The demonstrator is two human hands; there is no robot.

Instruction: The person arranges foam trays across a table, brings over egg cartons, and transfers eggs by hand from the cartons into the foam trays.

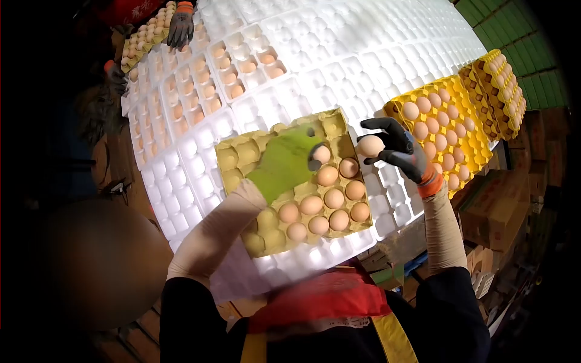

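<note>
1 egg is pinched in the right grip, just right of the olive tray.
The egg is held at the fingertips of the right grip, between thumb and fingers, which are parted only by the egg's width. The left grip, gloved in green, is placed over the olive tray; its fingers are curled beside a second egg, but whether that egg is grasped cannot be told. More eggs are seated toward the olive tray's right side. White trays are spread around it, a loaded yellow tray is set farther right, and a co-worker's gloved hand is seen beyond its far left corner.
</note>
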